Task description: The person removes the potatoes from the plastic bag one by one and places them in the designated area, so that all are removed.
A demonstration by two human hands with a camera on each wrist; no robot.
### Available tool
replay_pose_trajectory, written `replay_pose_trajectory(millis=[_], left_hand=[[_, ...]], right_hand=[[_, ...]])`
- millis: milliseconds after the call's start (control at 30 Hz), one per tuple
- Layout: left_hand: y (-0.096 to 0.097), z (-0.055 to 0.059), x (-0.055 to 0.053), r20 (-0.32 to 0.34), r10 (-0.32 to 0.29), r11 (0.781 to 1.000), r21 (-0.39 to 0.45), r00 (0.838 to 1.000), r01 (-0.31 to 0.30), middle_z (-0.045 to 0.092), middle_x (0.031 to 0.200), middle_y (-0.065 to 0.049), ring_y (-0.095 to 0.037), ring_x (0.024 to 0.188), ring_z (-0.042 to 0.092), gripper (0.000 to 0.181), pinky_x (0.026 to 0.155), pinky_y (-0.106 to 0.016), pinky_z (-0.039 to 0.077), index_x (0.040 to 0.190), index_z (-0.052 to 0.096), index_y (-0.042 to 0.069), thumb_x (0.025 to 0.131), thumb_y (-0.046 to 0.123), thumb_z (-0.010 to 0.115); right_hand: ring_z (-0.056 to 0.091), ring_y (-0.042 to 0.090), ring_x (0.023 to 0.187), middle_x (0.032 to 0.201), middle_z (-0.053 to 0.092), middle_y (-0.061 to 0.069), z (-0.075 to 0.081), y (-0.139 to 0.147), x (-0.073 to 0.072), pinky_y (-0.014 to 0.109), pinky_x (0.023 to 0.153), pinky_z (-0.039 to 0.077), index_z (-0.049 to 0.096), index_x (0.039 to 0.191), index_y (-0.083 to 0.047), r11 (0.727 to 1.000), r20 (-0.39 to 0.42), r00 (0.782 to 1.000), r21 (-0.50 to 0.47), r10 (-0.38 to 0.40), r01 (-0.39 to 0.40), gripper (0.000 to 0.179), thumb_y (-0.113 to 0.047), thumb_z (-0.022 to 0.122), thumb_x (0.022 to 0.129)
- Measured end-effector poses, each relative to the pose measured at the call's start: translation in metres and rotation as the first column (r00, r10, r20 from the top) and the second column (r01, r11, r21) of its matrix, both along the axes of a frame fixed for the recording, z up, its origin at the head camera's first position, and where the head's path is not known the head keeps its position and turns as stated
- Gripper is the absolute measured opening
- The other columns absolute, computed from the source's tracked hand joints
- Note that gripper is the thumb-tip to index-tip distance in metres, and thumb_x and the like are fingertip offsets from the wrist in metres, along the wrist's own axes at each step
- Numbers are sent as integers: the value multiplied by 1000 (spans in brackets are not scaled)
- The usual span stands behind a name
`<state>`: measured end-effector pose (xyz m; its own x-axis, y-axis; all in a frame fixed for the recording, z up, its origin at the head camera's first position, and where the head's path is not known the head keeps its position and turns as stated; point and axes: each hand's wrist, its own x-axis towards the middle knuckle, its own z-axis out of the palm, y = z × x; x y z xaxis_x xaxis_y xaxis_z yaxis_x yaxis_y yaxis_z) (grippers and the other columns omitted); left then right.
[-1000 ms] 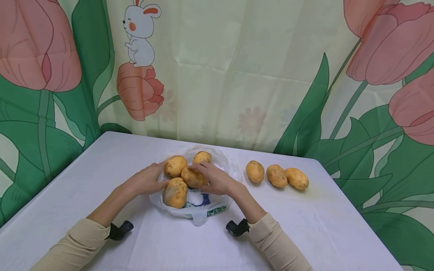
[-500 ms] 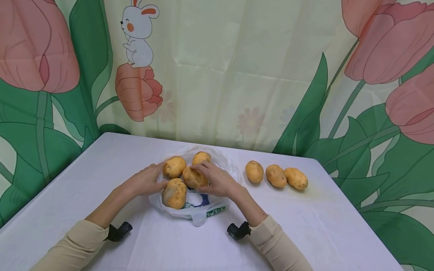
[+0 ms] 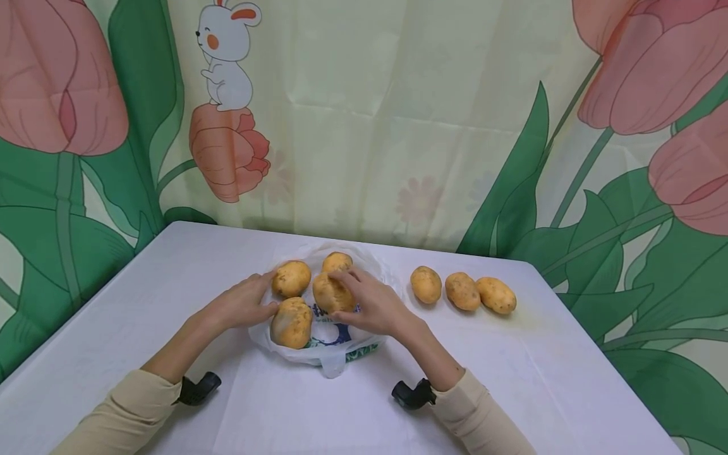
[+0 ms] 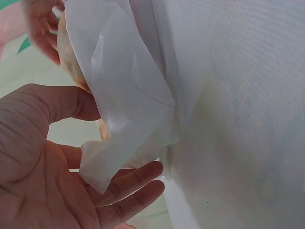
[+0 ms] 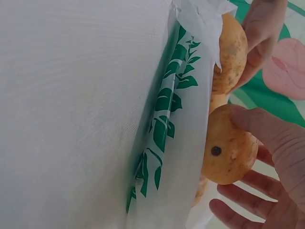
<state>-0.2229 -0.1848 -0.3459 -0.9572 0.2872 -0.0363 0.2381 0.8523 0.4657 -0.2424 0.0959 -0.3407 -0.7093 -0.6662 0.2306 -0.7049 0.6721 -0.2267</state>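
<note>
A thin white plastic bag (image 3: 309, 357) with blue and green print lies spread out, bearing several potatoes. My right hand (image 3: 378, 306) grips one potato (image 3: 330, 292) at the bag's middle; in the right wrist view its thumb presses the near side of this potato (image 5: 231, 150), which shows a dark spot. At the bag's left edge is my left hand (image 3: 244, 302), beside the upper-left potato (image 3: 292, 279) and the front-left potato (image 3: 292, 323). Its thumb and loosely extended fingers lie about the bag's edge (image 4: 124, 95) in the left wrist view. Another potato (image 3: 337, 261) sits at the back.
Right of the bag, three potatoes lie in a row: one nearest the bag (image 3: 426, 285), a middle one (image 3: 463, 292) and an outer one (image 3: 497, 295). A white cloth covers the table (image 3: 301, 417). Behind it hangs a curtain (image 3: 352, 158) printed with tulips and a rabbit.
My right hand has shifted right with its potato, widening the space to the two left potatoes and showing more of the bag's print. The left hand has stayed nearly still.
</note>
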Motion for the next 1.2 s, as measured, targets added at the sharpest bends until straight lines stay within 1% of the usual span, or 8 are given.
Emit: replay_pose_trajectory(millis=[100, 267, 467, 600, 767, 900, 1000, 1200], left_hand=[[0, 0, 0, 4, 8, 1000, 0, 1000, -8, 52, 136, -37, -33, 102, 57, 78, 83, -47, 53, 151, 33, -15, 93, 22, 69], [1, 0, -1, 10, 12, 1000, -1, 1000, -12, 51, 137, -37, -34, 102, 57, 78, 82, -47, 53, 151, 33, -15, 93, 22, 69], [1, -2, -1, 0, 6, 1000, -5, 1000, -6, 51, 138, -37, -37, 108, 58, 78, 88, -52, 53, 151, 33, -15, 93, 22, 69], [1, -2, -1, -1, 7, 1000, -4, 1000, -7, 51, 137, -37, -36, 109, 58, 78, 89, -52, 53, 151, 33, -15, 93, 22, 69], [1, -1, 0, 4, 8, 1000, 1, 1000, -8, 52, 136, -37, -34, 103, 57, 78, 84, -48, 53, 151, 32, -16, 93, 22, 69], [1, -1, 0, 5, 7, 1000, 1, 1000, -7, 52, 135, -37, -33, 100, 56, 78, 80, -45, 53, 151, 32, -16, 93, 22, 68], [1, -1, 0, 7, 7, 1000, -2, 1000, -7, 51, 136, -37, -33, 101, 56, 78, 81, -46, 52, 151, 31, -15, 93, 22, 68], [1, 0, 1, 22, 11, 1000, -5, 1000, -11, 50, 137, -37, -33, 100, 56, 79, 80, -45, 52, 152, 30, -15, 94, 23, 67]], right_hand=[[56, 18, 105, 133, 55, 6, 1, 4, 4, 39, 83, 54, 48, 151, -20, 1000, -7, 1000, 0, -13, 13, 71, -41, 78, 90], [58, 18, 103, 132, 56, 5, 2, 11, 10, 38, 81, 55, 47, 151, -21, 999, 7, 999, -18, -38, 38, 71, -43, 77, 90], [55, 15, 96, 123, 57, 4, 4, 20, 18, 33, 77, 53, 48, 151, -20, 998, 0, 999, -30, -53, 53, 71, -42, 78, 90], [53, 14, 94, 122, 57, 4, 6, 24, 21, 31, 76, 51, 48, 151, -19, 997, -3, 998, -42, -60, 60, 72, -42, 78, 90], [52, 13, 91, 120, 57, 2, 9, 29, 27, 28, 74, 49, 49, 151, -21, 995, -4, 996, -53, -84, 84, 72, -43, 78, 89], [53, 13, 91, 120, 58, 2, 11, 35, 31, 29, 73, 49, 49, 151, -22, 992, -17, 993, -52, -113, 112, 72, -45, 78, 89], [54, 14, 89, 121, 58, 2, 12, 40, 33, 29, 73, 49, 49, 150, -22, 991, -24, 991, -49, -129, 128, 72, -45, 78, 89], [49, 12, 77, 114, 57, 0, 12, 52, 36, 26, 64, 45, 51, 150, -21, 988, -47, 988, -64, -147, 144, 72, -46, 78, 88]])
